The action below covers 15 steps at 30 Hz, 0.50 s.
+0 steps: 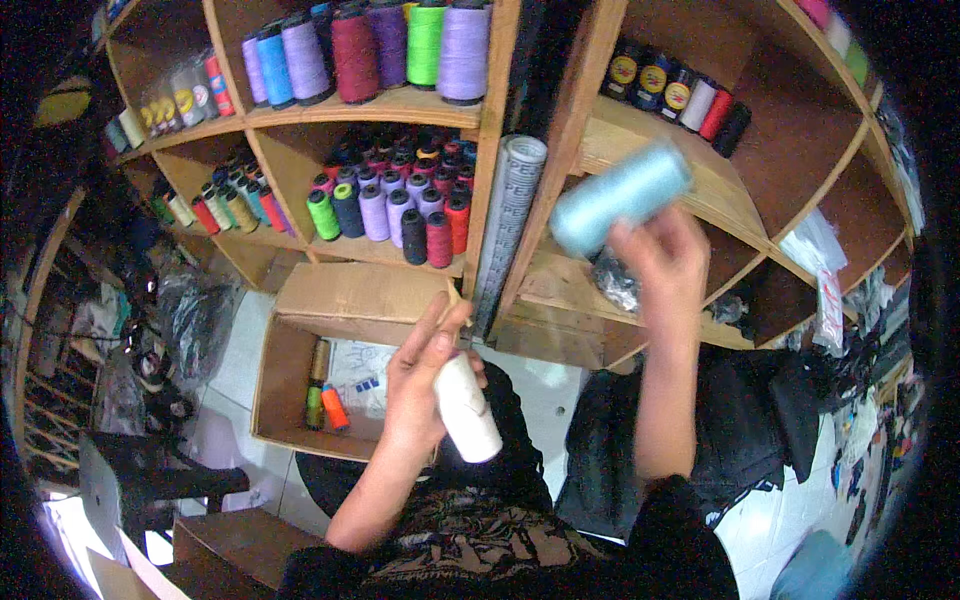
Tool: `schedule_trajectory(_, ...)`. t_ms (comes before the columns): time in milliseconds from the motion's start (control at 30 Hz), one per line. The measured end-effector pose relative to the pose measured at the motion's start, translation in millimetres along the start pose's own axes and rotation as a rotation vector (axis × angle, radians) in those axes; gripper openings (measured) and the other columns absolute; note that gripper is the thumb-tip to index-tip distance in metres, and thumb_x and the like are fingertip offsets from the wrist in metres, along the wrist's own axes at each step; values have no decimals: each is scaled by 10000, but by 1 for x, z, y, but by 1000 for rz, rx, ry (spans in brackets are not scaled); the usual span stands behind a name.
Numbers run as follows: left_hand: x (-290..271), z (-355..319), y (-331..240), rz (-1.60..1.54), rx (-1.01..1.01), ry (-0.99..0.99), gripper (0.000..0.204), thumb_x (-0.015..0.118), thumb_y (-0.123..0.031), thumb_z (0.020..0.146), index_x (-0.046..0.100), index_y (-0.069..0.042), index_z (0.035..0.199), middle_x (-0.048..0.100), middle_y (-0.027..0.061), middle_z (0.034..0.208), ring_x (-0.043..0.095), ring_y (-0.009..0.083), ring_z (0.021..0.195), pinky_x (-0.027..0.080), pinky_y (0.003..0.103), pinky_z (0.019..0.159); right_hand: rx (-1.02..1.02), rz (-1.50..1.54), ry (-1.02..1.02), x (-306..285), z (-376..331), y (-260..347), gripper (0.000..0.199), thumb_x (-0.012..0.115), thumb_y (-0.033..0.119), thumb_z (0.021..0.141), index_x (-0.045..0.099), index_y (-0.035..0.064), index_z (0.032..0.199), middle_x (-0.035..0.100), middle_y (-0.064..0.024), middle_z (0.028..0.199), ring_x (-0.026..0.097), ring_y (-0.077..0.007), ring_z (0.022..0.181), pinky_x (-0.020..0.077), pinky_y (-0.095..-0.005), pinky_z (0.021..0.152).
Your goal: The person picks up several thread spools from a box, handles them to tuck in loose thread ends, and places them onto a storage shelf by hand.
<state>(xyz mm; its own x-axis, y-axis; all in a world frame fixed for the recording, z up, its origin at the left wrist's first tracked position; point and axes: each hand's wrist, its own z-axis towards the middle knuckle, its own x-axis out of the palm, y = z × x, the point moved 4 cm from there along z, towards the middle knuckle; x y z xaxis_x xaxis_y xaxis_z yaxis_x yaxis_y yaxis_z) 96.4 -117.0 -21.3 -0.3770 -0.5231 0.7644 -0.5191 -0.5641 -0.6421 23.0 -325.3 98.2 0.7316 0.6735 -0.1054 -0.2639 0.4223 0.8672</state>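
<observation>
My left hand (412, 380) is closed around a white thread spool (470, 415), which tilts down to the right in front of my lap. A small beige strip (455, 300) sticks up by its fingertips; whether it belongs to the spool I cannot tell. Raised before the right-hand shelves, my right hand (668, 265) grips a large light blue thread spool (622, 198) near its lower side. Motion blurs that spool and the hand a little. Below and left of my left hand, a cardboard box (345, 292) lies open, with an orange spool (334, 408) and others along its left side.
Wooden shelves (365, 114) on the left hold many thread spools in purple, green, red and blue. More spools stand on the right shelf (640, 135). A grey printed roll (512, 215) leans upright between the shelves. Black fabric (720, 420) lies to the right.
</observation>
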Motion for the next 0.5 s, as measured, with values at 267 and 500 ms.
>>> schedule_trajectory(267,-7,22,-3,-161,52,-129,433,478,-390,895,452,-30,1135,512,39,805,530,173,696,481,328,587,-244,-1014,-115,-54,240,-46,404,620,349,704,622,-33,837,639,-207,812,629,-312,786,500,-394,715)
schedule_trajectory(500,-29,21,-9,-126,102,-244,385,475,-406,894,495,-52,1044,497,27,784,521,176,721,471,344,648,-261,-1097,2,-25,286,-80,481,636,346,669,610,-73,903,590,-280,948,574,-388,929,459,-395,798)
